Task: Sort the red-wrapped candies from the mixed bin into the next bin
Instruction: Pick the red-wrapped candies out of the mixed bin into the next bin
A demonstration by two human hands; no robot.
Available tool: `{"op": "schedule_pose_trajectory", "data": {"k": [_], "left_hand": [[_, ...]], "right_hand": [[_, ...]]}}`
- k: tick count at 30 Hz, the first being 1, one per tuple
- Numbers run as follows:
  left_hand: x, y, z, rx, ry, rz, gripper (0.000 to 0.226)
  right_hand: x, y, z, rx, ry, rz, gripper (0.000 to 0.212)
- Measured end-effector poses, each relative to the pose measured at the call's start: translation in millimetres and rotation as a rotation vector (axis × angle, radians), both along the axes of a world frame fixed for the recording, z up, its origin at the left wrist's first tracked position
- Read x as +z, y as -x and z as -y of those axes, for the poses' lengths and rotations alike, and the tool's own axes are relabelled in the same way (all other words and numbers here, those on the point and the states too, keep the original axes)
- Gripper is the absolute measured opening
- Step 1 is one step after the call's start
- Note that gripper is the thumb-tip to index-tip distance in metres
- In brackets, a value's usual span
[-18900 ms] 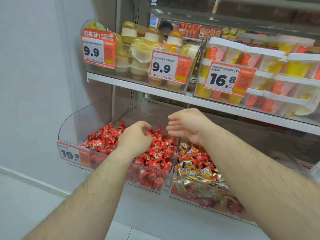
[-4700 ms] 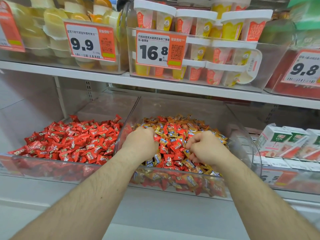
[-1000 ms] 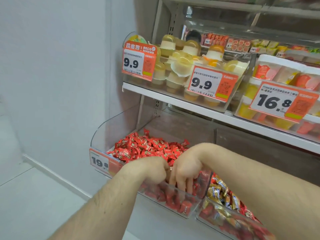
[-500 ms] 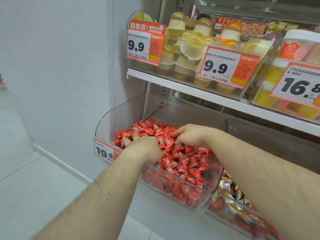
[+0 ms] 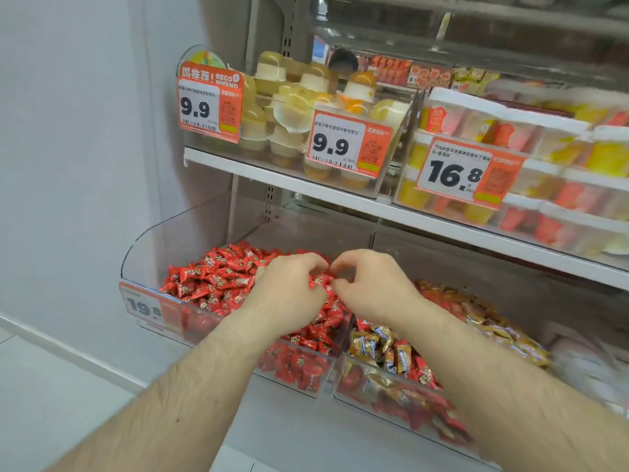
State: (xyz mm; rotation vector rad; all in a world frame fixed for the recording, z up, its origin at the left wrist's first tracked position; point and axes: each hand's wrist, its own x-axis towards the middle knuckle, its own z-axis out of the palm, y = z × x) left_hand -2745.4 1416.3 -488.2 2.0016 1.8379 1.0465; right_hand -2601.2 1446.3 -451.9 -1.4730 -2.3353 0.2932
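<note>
I think I am at the drop step; both my hands are over the red bin (image 5: 153, 264), the clear box with the 19.8 tag (image 5: 144, 307) on its front. My left hand (image 5: 289, 294) is curled with the fingers bent down over the red candies (image 5: 218, 277); my right hand (image 5: 371, 287) is curled too, right beside it, fingertips almost touching the left ones. I cannot tell if either hand has a candy in it or has let go (the fingers hide what is under them).

The mixed bin (image 5: 401, 400) sits just to the right of the red bin, wall to wall with it; it has gold wraps and red wraps (image 5: 422, 373) all jumbled up.

Next, I think my fingers must open so anything inside falls on the red pile; then both hands go back right, to the mixed bin, and pick only red ones out from among the gold.

Counting: two hands; two candy bins; too many candies to count in each; above the red bin, one shelf (image 5: 279, 178) with three price tags (9.9, 9.9, 16.8).
</note>
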Motion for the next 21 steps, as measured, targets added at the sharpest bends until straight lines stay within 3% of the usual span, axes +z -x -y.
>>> {"op": "schedule_pose_trajectory", "data": {"k": [3, 6, 14, 18, 21], "left_hand": [[8.2, -26.3, 9.7, -0.048, -0.155, 0.085, 0.027], [9.6, -54.4, 14.8, -0.132, -0.187, 0.058, 0.024], [-7.3, -116.8, -2.3, -0.315, 0.078, -0.047, 0.021], [-19.4, -134.7, -19.3, -0.331, 0.185, -0.245, 0.023], [-25.4, -146.1, -30.6, -0.344, 0.206, -0.329, 0.025]], "right_hand": [[3.2, -38.1, 14.7, -0.079, -0.027, -0.174, 0.017], [0.8, -80.1, 22.7, -0.182, -0.008, -0.323, 0.013], [-16.9, -154.0, 38.0, -0.359, 0.192, -0.718, 0.017], [-20.4, -186.0, 34.6, -0.43, 0.198, -0.668, 0.017], [-30.9, -205.9, 30.2, -0.467, 0.187, -0.439, 0.02]]}}
